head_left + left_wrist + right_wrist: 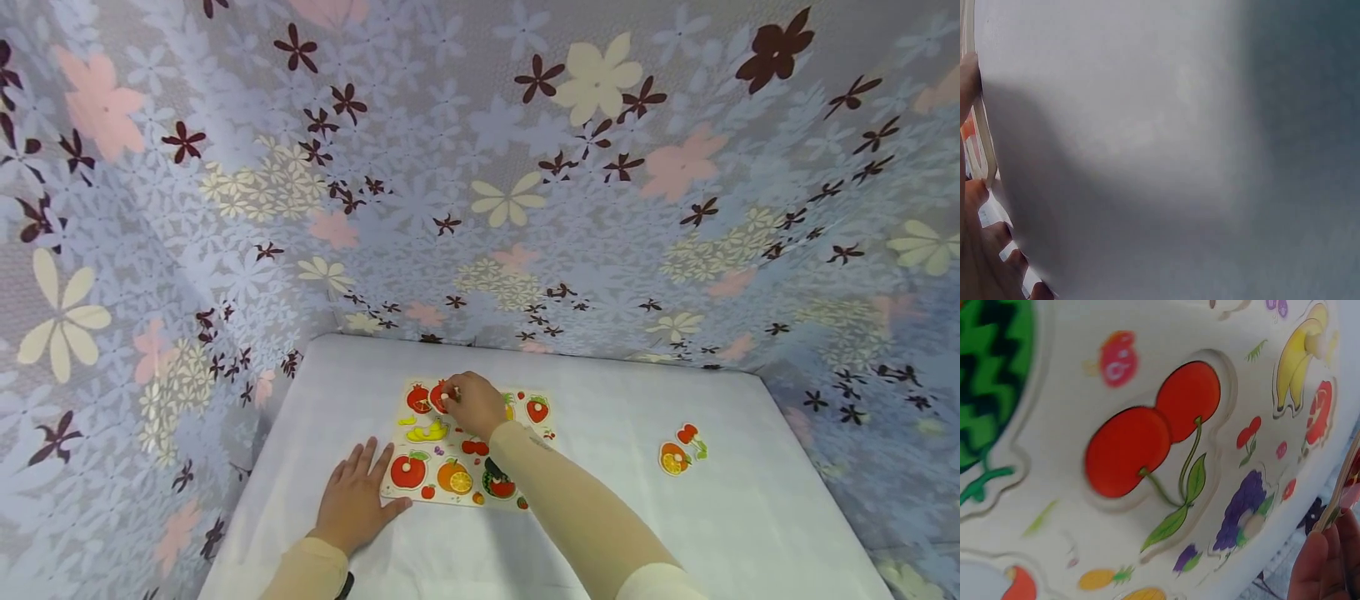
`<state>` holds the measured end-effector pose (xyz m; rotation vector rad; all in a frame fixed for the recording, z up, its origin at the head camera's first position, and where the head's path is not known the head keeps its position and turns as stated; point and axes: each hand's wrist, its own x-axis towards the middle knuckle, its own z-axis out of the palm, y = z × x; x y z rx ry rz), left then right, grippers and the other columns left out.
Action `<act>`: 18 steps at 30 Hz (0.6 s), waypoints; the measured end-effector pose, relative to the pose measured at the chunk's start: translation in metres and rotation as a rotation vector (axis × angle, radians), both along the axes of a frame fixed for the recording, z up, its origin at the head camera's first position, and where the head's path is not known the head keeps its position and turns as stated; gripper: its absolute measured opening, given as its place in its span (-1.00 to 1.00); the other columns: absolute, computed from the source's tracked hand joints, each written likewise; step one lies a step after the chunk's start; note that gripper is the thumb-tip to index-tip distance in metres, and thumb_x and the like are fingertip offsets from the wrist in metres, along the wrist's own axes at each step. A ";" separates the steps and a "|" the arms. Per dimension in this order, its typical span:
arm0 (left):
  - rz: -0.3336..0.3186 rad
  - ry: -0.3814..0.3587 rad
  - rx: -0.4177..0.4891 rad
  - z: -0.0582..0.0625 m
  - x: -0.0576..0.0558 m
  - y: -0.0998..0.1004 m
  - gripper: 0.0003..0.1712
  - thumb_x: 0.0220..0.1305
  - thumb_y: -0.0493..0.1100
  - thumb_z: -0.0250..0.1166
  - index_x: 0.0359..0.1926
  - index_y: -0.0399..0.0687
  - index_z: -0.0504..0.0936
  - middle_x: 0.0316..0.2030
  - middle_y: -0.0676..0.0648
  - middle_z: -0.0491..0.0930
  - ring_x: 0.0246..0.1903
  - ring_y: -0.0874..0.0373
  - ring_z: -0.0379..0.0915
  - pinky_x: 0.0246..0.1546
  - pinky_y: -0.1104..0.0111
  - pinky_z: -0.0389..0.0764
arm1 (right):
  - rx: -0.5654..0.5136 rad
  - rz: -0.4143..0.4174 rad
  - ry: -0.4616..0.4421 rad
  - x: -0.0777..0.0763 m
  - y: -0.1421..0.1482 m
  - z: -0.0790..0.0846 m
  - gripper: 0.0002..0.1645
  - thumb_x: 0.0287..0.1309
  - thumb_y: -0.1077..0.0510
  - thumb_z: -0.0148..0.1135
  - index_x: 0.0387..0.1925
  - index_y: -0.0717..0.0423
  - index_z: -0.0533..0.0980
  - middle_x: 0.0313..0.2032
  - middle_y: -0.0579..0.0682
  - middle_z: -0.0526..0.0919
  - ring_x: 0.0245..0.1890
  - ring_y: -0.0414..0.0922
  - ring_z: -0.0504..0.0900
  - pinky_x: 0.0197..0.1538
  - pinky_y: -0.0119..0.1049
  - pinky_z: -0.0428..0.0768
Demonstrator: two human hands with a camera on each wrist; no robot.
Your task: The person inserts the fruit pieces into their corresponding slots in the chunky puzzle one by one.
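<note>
A cream wooden fruit puzzle board (453, 443) lies on the white-covered table. Over its far left part, my right hand (476, 404) holds a thin wooden puzzle piece (1352, 481) with red fruit on it, beside the pomegranate picture (418, 398). My left hand (356, 500) lies flat with fingers spread, its thumb at the board's near left corner. Also on the board are an apple (408, 472), bananas (427, 431) and a watermelon (498, 486). The red cherries (1129, 450) sit in a recess in the right wrist view, near the purple grapes (1241, 509).
Off to the right on the white tabletop (600, 467) lie a loose orange piece (673, 458) and a cherry piece (692, 440), side by side. Flower-patterned cloth (510, 250) rises behind the table and along both sides.
</note>
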<state>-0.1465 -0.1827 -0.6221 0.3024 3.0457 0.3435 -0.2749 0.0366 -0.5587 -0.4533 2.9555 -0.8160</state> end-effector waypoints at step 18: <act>-0.004 0.025 -0.015 -0.002 -0.001 -0.001 0.12 0.13 0.49 0.26 0.55 0.02 0.17 0.51 -0.24 0.05 0.46 -0.24 -0.04 0.39 -0.15 0.10 | 0.098 0.025 -0.023 -0.022 -0.031 -0.023 -0.85 0.32 0.04 0.31 -0.13 -0.11 0.69 -0.26 -0.18 0.62 -0.30 -0.20 0.53 -0.31 -0.28 0.58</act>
